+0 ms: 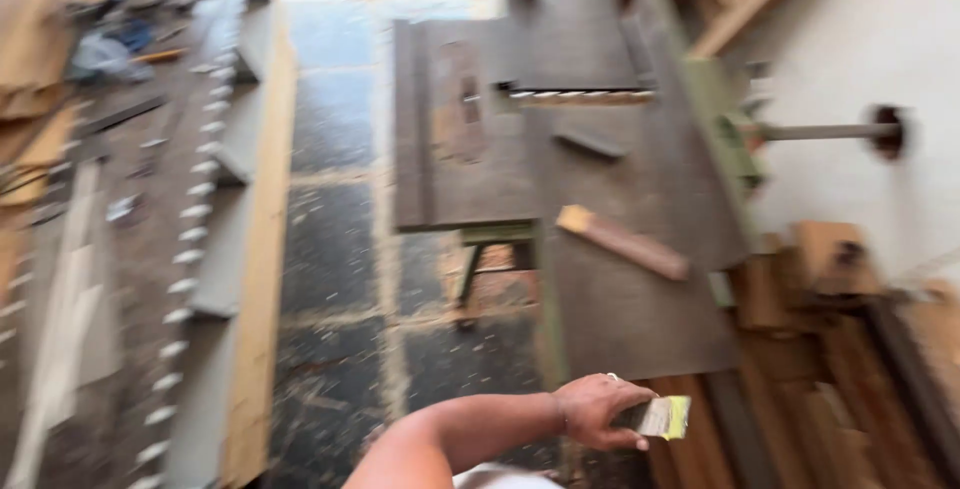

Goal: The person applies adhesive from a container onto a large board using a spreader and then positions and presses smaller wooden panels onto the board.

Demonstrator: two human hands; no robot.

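The picture is motion-blurred. My right hand (598,411) reaches in from the bottom edge and grips a small flat tool with a yellow-green end (662,416), which looks like a paintbrush or scraper. The hand hovers over the near end of a dark metal woodworking machine table (620,309). A short wooden block (622,241) lies on that table, further from me than the hand. My left hand is out of the picture.
A long workbench (130,249) with a wooden front edge, a row of pale studs and scattered tools runs down the left. Dark speckled floor (330,249) lies between bench and machine. Stacked timber pieces (830,329) sit at the right, below a pale wall.
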